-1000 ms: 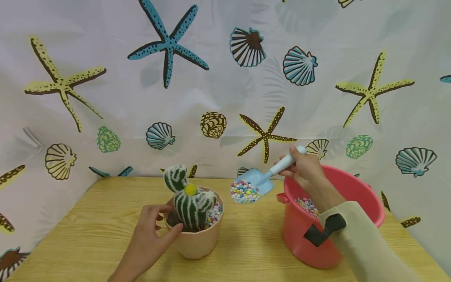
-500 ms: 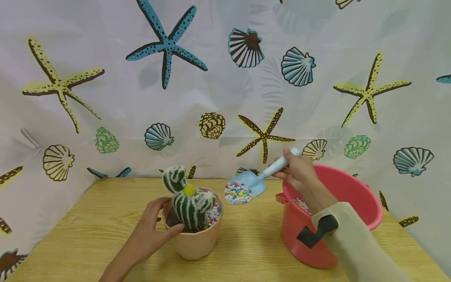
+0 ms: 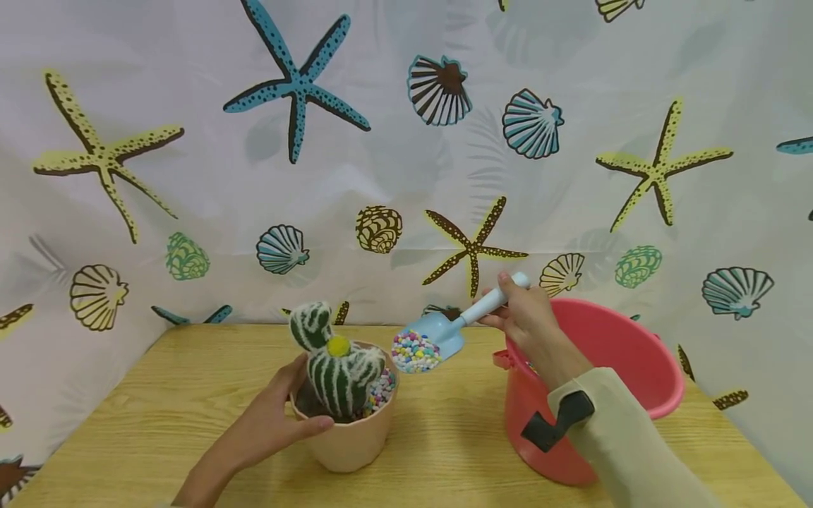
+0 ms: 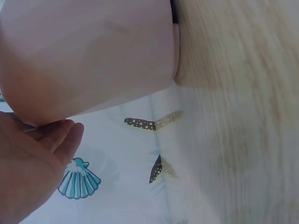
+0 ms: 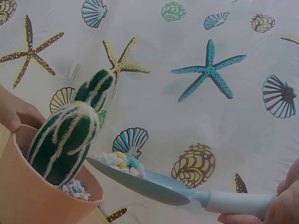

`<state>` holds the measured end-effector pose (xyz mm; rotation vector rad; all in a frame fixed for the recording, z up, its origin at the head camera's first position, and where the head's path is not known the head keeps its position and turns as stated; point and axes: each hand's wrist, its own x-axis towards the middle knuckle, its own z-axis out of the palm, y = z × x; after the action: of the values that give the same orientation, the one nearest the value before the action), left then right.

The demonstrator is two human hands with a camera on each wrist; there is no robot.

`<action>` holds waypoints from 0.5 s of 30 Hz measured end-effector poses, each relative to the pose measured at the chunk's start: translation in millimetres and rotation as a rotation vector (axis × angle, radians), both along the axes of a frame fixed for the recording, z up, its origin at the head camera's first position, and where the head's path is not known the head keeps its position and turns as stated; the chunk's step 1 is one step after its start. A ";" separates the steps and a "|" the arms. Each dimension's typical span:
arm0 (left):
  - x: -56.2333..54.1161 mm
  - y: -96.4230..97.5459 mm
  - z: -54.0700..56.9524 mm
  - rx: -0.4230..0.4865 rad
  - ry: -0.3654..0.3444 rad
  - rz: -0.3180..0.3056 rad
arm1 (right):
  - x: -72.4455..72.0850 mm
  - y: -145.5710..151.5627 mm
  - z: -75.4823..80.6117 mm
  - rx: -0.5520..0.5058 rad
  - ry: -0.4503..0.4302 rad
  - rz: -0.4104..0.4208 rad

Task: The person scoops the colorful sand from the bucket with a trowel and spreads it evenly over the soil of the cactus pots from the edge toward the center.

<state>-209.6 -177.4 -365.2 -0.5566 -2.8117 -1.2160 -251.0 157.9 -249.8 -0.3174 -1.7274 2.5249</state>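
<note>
A pale pink flowerpot (image 3: 349, 444) stands on the table with a green, white-striped cactus (image 3: 336, 381) in it, topped by a yellow pompom. Colourful pebbles (image 3: 381, 391) lie inside along its right side. My left hand (image 3: 269, 420) grips the pot at its left rim, thumb along the near edge; the left wrist view has its fingers against the pot's wall (image 4: 93, 56). In my right hand (image 3: 530, 317) is the handle of a light blue toy shovel (image 3: 454, 328). Its blade, heaped with pebbles (image 5: 124, 163), hangs just right of the pot's rim, close to the cactus.
On the right stands a red bucket (image 3: 552, 444), partly covered by the right forearm; a few pebbles show inside. The wooden table (image 3: 159, 423) reaches back to a curtain (image 3: 394, 169) printed with starfish and shells.
The loaded shovel has moved left, from beside the bucket to the pot's right rim. My left hand stays at the pot, its thumb slightly shifted along the rim.
</note>
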 end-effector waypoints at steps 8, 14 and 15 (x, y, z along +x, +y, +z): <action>9.1 9.4 1.5 -0.054 0.052 0.063 | -0.4 -2.9 -0.8 0.027 -0.004 -0.007; 17.2 18.8 6.3 -0.087 -0.038 0.129 | -1.4 -5.2 -0.6 0.036 -0.005 -0.018; 18.5 19.1 6.4 -0.092 -0.040 0.132 | -1.7 -5.7 -0.8 0.034 -0.004 -0.019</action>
<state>-191.1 -158.3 -358.9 -0.3471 -2.8963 -1.0919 -252.7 152.1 -250.6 -0.3355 -1.7579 2.4812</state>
